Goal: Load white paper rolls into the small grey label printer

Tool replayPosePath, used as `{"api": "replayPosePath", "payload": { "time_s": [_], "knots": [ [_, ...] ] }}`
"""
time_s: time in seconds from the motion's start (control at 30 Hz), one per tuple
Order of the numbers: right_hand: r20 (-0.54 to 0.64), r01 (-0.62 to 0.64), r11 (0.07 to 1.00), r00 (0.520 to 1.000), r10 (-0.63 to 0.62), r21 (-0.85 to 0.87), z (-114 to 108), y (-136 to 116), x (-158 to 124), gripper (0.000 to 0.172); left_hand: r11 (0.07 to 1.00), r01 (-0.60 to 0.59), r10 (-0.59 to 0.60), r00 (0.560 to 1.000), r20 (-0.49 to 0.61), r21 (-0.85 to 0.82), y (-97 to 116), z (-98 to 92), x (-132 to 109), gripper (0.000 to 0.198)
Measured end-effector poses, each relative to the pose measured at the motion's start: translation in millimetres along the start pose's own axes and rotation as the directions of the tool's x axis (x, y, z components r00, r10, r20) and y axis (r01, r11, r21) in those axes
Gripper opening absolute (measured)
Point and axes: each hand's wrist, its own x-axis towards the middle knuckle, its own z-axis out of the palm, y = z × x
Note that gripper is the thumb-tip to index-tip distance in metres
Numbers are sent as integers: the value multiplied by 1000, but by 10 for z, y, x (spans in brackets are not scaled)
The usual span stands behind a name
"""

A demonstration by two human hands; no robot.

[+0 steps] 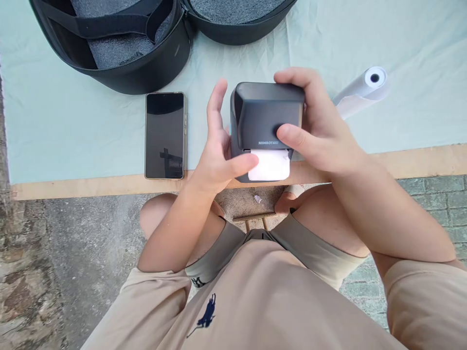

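At the far left we see the pale cloth (73, 121) run out of frame, with bare room on it beside the phone. The black case (146, 73) lies open at the back. The top edge cuts off its far part, so we cannot see all of its inside.

The phone (165, 136) lies flat with a dark screen, its near end close to the wooden table edge (91, 187).

Just right of it, our left hand (215, 155) stands spread, fingers up beside the printer's left side and thumb laid across the white paper slip (270, 165). Whether the palm presses the side is hard to tell.

The printer (266, 116) sits at the table's near edge, its front overhanging a little. We cannot make out its base.

Our right hand (317, 131) clasps the printer from the top and right, thumb on the front. It hides the right side.

The paper roll (361, 90) lies behind the right hand, its near end covered by it. Open cloth lies beyond to the right.
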Motion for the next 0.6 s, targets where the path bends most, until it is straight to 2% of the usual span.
{"api": "replayPosePath", "payload": {
  "time_s": [0.07,0.1,0.17,0.27,0.33,0.47,0.53,0.6],
  "knots": [
    [80,-25,999,997,21,46,13,-6,1,54,999,33,-33,999,-20,-43,88,70,-26,113],
    [107,-36,997,994,28,70,21,-10,0,57,996,76,-80,993,-83,-53,142,114,-43,96],
    [129,-51,994,991,38,98,35,-18,-6,61,988,151,-152,974,-166,-20,247,197,-74,75],
    [123,-49,994,992,37,96,48,-30,-16,62,986,169,-165,963,-211,2,338,266,-99,52],
    [109,-35,996,994,26,79,48,-35,-24,62,986,161,-164,963,-215,-31,351,278,-100,43],
    [114,-67,997,992,62,47,29,-27,-40,64,982,163,-181,956,-233,-93,339,292,-82,42],
    [143,-84,995,987,76,49,11,-16,-46,62,975,167,-198,951,-236,-148,341,296,-65,38],
    [112,-62,998,992,60,19,-6,-11,-52,56,962,160,-207,956,-208,-222,348,288,-46,35]
  ]
}}
